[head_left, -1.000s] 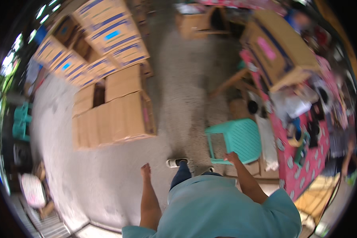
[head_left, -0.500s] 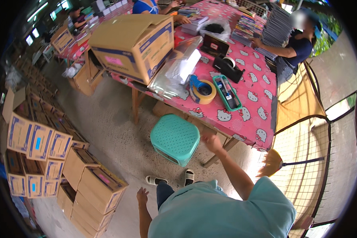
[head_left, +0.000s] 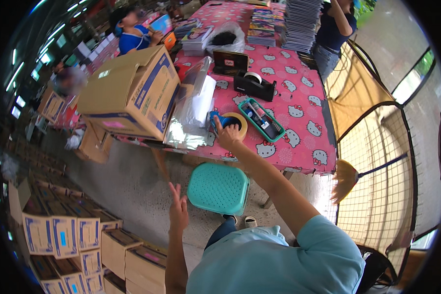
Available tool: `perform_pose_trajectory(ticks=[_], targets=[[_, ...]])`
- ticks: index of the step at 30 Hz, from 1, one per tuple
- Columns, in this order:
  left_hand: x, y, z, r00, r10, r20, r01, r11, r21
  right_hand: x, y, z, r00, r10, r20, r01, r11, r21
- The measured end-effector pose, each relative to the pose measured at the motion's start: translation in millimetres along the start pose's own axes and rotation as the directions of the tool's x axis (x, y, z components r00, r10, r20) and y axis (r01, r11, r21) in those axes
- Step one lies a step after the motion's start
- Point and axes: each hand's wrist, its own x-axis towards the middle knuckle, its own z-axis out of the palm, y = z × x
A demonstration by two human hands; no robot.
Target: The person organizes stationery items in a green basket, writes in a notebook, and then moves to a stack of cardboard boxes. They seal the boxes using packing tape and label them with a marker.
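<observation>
My right hand (head_left: pixel 229 136) reaches over the table edge onto a blue hand-held tape dispenser (head_left: pixel 214 117) that carries a wide roll of tan tape (head_left: pixel 242 132). The thumb stretches along the blue part, and the fingers bend over the roll's core. The dispenser still rests on the pink patterned tablecloth (head_left: pixel 299 154). My left hand (head_left: pixel 178 209) hangs in the air left of a green plastic stool (head_left: pixel 218 186), fingers apart and holding nothing. Just right of the tape lies a green tray (head_left: pixel 262 120) of pens and small tools.
A large cardboard box (head_left: pixel 132 93) and clear plastic bags (head_left: pixel 188 112) occupy the table's left side. Beyond are a black desk tape dispenser (head_left: pixel 255 87) and book stacks (head_left: pixel 301 24). Two co-workers stand at the table. Cartons (head_left: pixel 66 235) pile up at lower left; a broom (head_left: pixel 347 180) leans right.
My right hand has moved from beside the stool up onto the tape dispenser. My left hand has risen. The view has shifted, and the co-worker at right has raised an arm.
</observation>
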Motion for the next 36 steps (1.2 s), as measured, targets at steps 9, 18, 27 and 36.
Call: perform_pose_trajectory(ticks=[9,18,27,36], targets=[[147.1,18.6,-24.5,0.998,0.047,-0.049,-0.053,0.989,-0.136,-89.9,20.5,-36.8,0.990,-0.024,-0.141,0.110,0.757,0.644],[306.1,53.1,180.6,0.801,0.567,0.192,-0.562,0.823,-0.083,-293.1,75.8,-90.3,0.826,0.551,0.118,0.238,-0.531,0.813],[377.9,56.1,268.2,0.607,0.592,0.530,-0.727,0.682,0.071,-367.2,97.8,-86.3,0.530,0.834,0.154,0.335,-0.372,0.866],[337.5,99.7,276.9,0.424,0.718,0.553,-0.864,0.504,0.008,-337.2,105.0,-72.6,0.562,0.804,0.195,0.408,-0.474,0.780]])
